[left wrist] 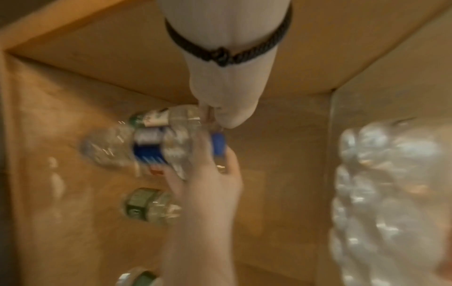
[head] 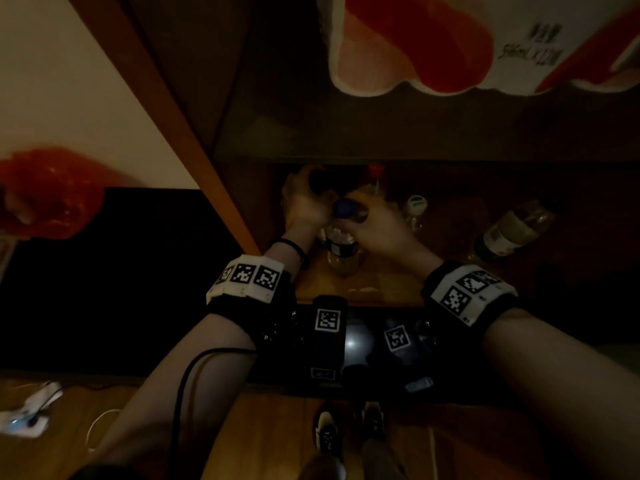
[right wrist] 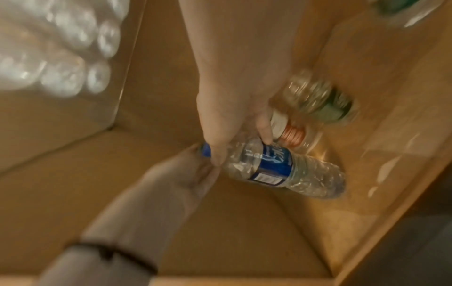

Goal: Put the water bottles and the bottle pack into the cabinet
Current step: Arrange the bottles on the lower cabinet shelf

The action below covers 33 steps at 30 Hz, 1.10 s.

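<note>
Wooden cabinet [head: 346, 292], open front, 2 levels visible from the head view. Upper shelf carries the shrink-wrapped bottle pack [head: 450, 46], red and white print, sitting at the front edge; the wrist views show its wrapped bottles as a blurred silvery mass [left wrist: 391, 193] [right wrist: 56, 58] against the cabinet's side.

Lower compartment: both hands inside, plus several loose bottles on its floor. Large bottle with a pale label [head: 512, 230] lies tilted at the right, apart from the hands. Green-label bottle [head: 417, 206] just right of the right hand; right wrist view shows it blurred [right wrist: 322, 100] beside the fingers. A red-capped bottle [head: 375, 171] sits behind the hands, details too dark to read.

Blue-label water bottle [right wrist: 276, 166], blue cap, clear ribbed body, between the 2 hands. In the head view [head: 343, 237] it reads as near upright over the compartment floor; can't tell if the base touches the floor.

Right hand [right wrist: 234, 116]: fingers and thumb curled round the bottle's shoulder just below the cap, firm wrap. Left wrist view confirms [left wrist: 208, 183].

Left hand [right wrist: 186, 174]: at the cap end of the same bottle, fingers touching the neck area; also seems to grasp something dark in the head view [head: 304, 202], too dim to identify. Can't tell whether it grips the bottle or only rests against it. Black band [left wrist: 225, 56] on the left wrist.
</note>
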Available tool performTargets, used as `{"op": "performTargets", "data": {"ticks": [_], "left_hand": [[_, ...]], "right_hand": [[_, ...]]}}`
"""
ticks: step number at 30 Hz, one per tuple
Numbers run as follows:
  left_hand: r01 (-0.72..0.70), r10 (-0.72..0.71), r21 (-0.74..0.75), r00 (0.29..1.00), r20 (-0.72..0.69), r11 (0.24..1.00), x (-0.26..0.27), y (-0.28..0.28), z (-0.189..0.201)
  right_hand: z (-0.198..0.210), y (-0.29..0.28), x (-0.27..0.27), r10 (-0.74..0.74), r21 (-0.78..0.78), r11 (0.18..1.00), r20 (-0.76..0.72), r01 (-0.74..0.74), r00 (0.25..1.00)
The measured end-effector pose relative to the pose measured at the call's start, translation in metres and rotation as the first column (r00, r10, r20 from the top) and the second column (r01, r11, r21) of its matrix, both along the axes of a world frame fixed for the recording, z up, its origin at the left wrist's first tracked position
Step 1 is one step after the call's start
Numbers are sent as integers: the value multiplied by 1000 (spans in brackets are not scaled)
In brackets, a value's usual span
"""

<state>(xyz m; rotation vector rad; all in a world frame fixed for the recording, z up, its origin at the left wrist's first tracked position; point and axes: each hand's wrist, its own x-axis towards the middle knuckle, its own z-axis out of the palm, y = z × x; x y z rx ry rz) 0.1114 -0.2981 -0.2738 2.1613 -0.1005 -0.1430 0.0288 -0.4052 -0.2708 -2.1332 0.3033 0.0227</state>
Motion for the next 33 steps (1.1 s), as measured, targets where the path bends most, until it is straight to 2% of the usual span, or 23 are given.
{"op": "performTargets", "data": {"ticks": [6, 12, 16, 21, 24, 29, 31, 33], "left_hand": [[-59, 60, 16, 994, -91, 998, 10, 8, 12], [32, -19, 96, 991, -131, 995, 15, 12, 16], [144, -112, 179, 977, -180, 973, 15, 13, 18], [130, -113, 161, 988, -108, 978, 4, 12, 12], [136, -130, 149, 990, -51, 979, -2, 10, 7], [118, -117, 185, 993, -17, 976, -7, 6, 3], [98, -96, 201, 995, -17, 975, -11, 5, 4], [73, -69, 207, 997, -26, 976, -16, 5, 9]], "right_hand": [[0, 18, 15, 156, 116, 982, -35, -151, 987], [-2, 28, 21, 131, 291, 950, -35, -115, 991], [-9, 29, 25, 120, 309, 946, -65, -94, 991], [-4, 6, 19, 227, 224, 955, -118, -197, 967], [1, -16, 18, 145, 163, 978, -104, -127, 984], [7, -64, 8, -171, -4, 985, 22, 171, 985], [-3, -83, 6, -252, -59, 967, -106, 247, 962], [-15, -91, 4, -221, -101, 974, -274, 201, 936]]}}
